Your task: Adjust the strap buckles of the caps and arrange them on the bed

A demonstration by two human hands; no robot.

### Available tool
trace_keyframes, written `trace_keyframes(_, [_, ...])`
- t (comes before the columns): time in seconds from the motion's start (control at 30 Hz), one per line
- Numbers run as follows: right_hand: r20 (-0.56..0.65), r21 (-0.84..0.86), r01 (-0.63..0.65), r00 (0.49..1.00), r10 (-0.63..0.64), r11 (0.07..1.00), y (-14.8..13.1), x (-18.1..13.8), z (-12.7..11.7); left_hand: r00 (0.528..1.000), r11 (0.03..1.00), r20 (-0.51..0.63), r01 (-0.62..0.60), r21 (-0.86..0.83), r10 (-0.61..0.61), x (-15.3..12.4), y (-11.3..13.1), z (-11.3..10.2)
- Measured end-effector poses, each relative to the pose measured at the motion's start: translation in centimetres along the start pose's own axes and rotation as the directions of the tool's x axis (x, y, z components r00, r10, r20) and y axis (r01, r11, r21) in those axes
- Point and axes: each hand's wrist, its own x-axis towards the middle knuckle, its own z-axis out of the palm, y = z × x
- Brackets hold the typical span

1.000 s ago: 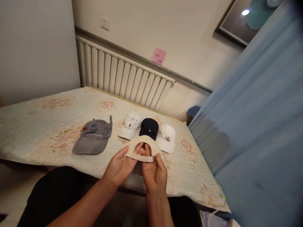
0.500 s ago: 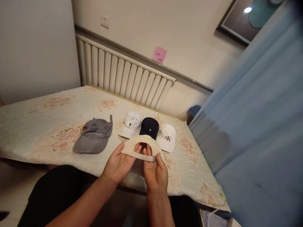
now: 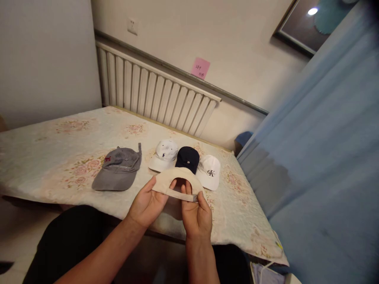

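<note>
I hold a beige cap above the near edge of the table, its back opening and strap turned toward me. My left hand grips the cap's left rear side, thumb on top. My right hand pinches the adjustment strap near its small metal buckle. Behind the beige cap, a white cap, a dark navy cap and a white cap with black letters lie in a row. A grey cap lies to their left.
The table wears a pale floral cloth. A white radiator runs along the wall behind it, with a pink note above. A blue curtain hangs close on the right. My dark-clothed knee is below the table edge.
Both hands have shifted slightly right with the beige cap, and my left fingers have slid further along its left rear edge. The caps on the table have not moved.
</note>
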Motion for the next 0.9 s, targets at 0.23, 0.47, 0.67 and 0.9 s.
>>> trace_keyframes(0.23, [-0.016, -0.003, 0.001, 1.000, -0.001, 1.000, -0.2, 0.5, -0.7, 1.000, 0.999, -0.007, 0.014, 0.031, -0.013, 0.5, -0.1, -0.5])
trace_keyframes(0.47, [-0.050, 0.012, 0.002, 0.999, -0.001, 1.000, -0.5, 0.9, -1.2, 1.000, 0.999, -0.014, -0.001, 0.044, 0.002, 0.7, 0.3, -0.2])
trace_keyframes(0.67, [-0.077, 0.045, 0.020, 0.997, -0.017, 0.999, -0.9, 0.7, -1.3, 0.996, 0.996, -0.058, 0.068, 0.057, -0.065, 0.7, -0.2, -0.1])
trace_keyframes(0.9, [0.080, 0.008, 0.108, 0.991, -0.108, 0.994, 0.0, 0.0, -0.8, 0.999, 0.995, -0.028, 0.041, 0.089, -0.038, 0.7, -1.4, -0.2])
